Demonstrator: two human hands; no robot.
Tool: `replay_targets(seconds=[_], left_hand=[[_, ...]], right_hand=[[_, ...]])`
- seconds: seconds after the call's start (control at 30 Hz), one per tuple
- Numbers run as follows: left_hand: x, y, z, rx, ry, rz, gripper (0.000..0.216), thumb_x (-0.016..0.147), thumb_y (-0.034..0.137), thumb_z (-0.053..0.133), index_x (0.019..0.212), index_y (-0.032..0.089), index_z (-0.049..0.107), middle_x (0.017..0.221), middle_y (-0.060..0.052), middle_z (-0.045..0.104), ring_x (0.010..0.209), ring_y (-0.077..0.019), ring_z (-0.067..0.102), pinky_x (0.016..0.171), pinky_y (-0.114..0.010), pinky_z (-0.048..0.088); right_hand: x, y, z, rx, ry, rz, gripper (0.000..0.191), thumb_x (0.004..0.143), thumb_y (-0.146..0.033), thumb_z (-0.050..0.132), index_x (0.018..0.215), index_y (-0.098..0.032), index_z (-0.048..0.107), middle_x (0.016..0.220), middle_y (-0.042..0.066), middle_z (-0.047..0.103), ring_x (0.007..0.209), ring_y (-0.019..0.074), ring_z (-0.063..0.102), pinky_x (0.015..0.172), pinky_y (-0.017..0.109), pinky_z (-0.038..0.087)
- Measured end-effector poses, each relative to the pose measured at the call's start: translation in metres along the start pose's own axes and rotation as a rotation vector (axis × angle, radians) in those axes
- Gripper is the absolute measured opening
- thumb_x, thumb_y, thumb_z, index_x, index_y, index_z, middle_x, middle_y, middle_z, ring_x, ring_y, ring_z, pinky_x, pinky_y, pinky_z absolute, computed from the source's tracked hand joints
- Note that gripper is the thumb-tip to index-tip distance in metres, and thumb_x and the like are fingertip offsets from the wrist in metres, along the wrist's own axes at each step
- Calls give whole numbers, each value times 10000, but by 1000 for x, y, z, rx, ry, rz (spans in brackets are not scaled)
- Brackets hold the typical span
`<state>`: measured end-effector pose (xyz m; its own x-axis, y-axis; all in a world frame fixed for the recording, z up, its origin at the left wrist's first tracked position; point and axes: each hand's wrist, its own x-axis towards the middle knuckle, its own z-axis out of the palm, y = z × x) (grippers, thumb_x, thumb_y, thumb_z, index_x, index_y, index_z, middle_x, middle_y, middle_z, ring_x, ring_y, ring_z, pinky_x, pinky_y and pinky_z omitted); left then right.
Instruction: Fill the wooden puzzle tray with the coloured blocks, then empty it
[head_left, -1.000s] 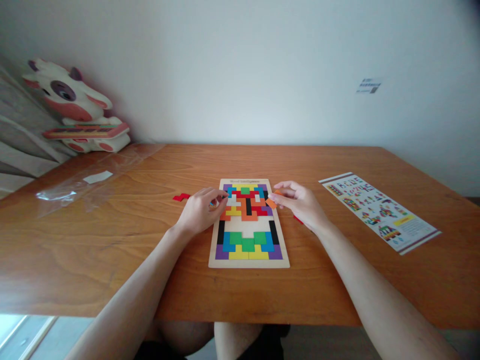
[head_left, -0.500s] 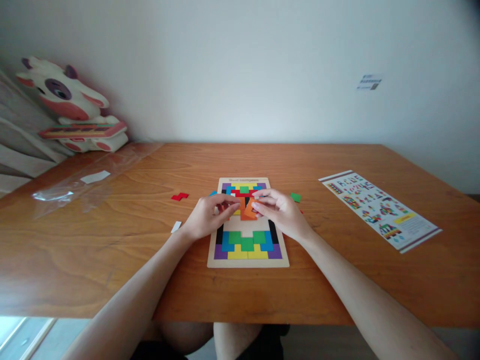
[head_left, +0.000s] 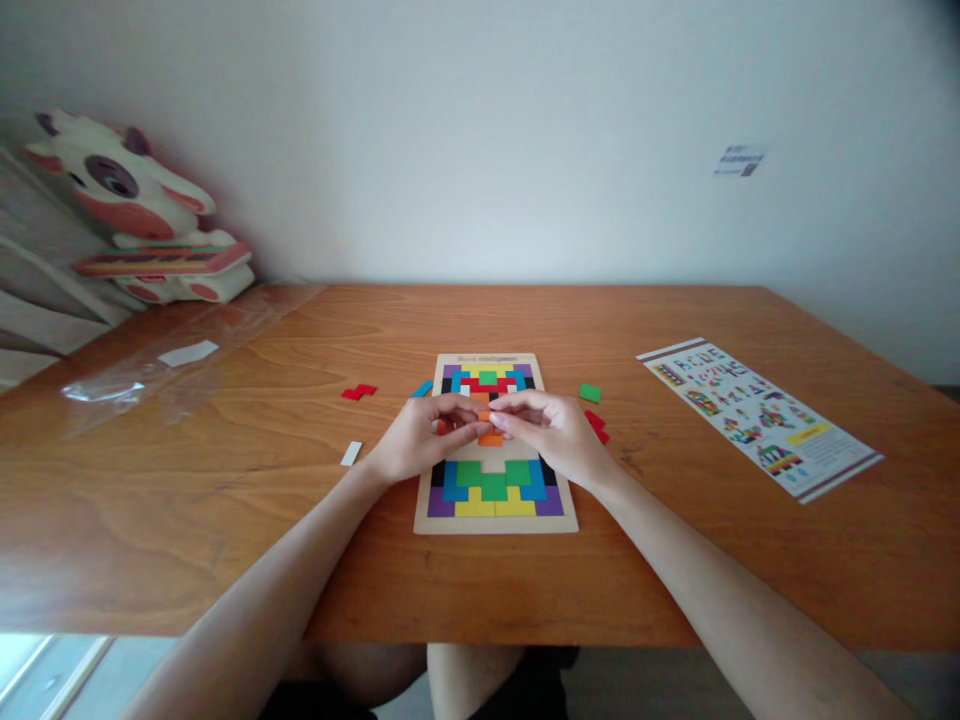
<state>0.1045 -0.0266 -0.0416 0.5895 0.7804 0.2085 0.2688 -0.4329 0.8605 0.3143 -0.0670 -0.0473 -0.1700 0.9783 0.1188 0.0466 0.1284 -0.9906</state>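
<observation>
A wooden puzzle board (head_left: 444, 524) lies in front of me, partly filled with flat coloured pieces at its top and bottom. My left hand (head_left: 420, 436) and my right hand (head_left: 561, 430) meet above its middle, fingertips pinched together. Between them is an orange puzzle piece (head_left: 485, 416), which both hands grip; fingers cover much of it. Another orange area (head_left: 491, 440) shows just below the fingertips. Green pieces (head_left: 494, 487) and yellow pieces (head_left: 475, 509) fill the board's near part.
Loose pieces lie around the board: red (head_left: 359, 391), white (head_left: 351, 453) and blue (head_left: 422, 389) at left, green (head_left: 589, 393) and red (head_left: 597, 427) at right. A printed sheet (head_left: 757, 420) is further right. Clear plastic packaging (head_left: 112, 390) and a cow toy keyboard (head_left: 169, 262) are at left.
My hands have come together over the board's middle. The orange piece my right hand held has moved left, and my left fingertips now meet it. Loose red pieces at right show more.
</observation>
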Motion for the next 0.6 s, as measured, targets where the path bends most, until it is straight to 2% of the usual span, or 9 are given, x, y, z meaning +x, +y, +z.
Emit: replay_targets(seconds=[0.17, 0.33, 0.43, 0.53, 0.6], left_hand=[[0, 1, 1, -15, 8, -27, 245, 888, 398, 654, 961, 168, 701, 854, -54, 732, 783, -161, 674, 706, -278, 529], [1, -2, 4, -281, 50, -110, 330, 851, 449, 694, 970, 156, 600, 836, -53, 703, 718, -153, 685, 689, -297, 575], [1, -2, 2, -376, 45, -108, 393, 830, 422, 729, 1076, 171, 553, 827, -30, 689, 701, -148, 694, 691, -299, 587], [0, -1, -5, -366, -6, -78, 463, 828, 391, 737, 1191, 182, 539, 812, -21, 687, 721, -156, 696, 689, -298, 584], [0, -1, -10, -295, -9, -72, 391, 842, 408, 715, 1129, 171, 597, 824, -36, 696, 726, -153, 683, 675, -289, 571]], right_hand=[[1, 1, -2, -34, 3, -26, 292, 819, -426, 736, 1015, -211, 705, 1002, 65, 746, 882, 184, 713, 820, 358, 594], [-1, -1, 1, -120, -46, -12, 278, 817, -416, 735, 989, -207, 671, 973, 60, 745, 845, 178, 715, 790, 341, 590], [-1, -2, 2, -145, -64, -2, 221, 831, -373, 718, 970, -207, 673, 952, 52, 748, 822, 170, 717, 774, 329, 588], [-1, -1, 2, -92, -45, 12, 258, 816, -358, 735, 1019, -213, 668, 961, 52, 754, 830, 175, 728, 770, 332, 593], [-1, 0, 2, -94, -41, 14, 262, 819, -371, 735, 1024, -218, 682, 951, 50, 758, 823, 180, 730, 761, 339, 598]])
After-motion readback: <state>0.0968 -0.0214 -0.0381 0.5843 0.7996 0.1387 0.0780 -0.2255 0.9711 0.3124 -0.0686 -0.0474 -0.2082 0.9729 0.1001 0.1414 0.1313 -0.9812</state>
